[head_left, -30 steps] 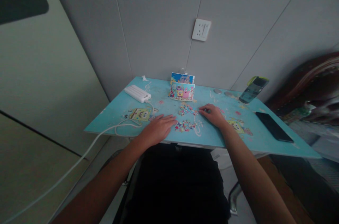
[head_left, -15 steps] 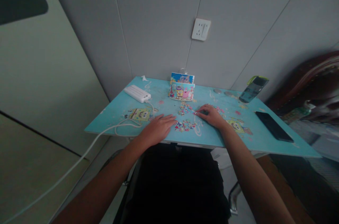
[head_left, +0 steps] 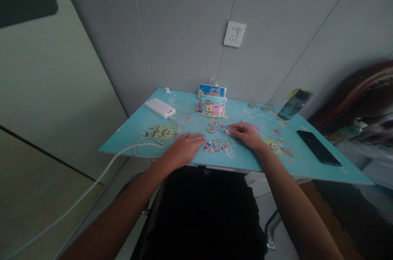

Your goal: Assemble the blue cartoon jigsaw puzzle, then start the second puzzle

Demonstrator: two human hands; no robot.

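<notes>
My left hand lies flat at the table's near edge, fingers stretched toward a near heap of small colourful puzzle pieces. My right hand is bent over the table, thumb and fingertips drawn together on a small puzzle piece. That piece is at the right side of a farther heap of puzzle pieces. More pieces lie behind my right hand, which partly hides them. Two cartoon picture cards stand upright behind the heaps.
On the light-blue table, a white power bank with a white cable lies left. A black phone and a tilted bottle are right. Round discs lie at the back. A socket is on the wall.
My right hand has shifted slightly right, and the piece at its fingertips shows more. My left hand stays in place. The camera view has moved slightly.
</notes>
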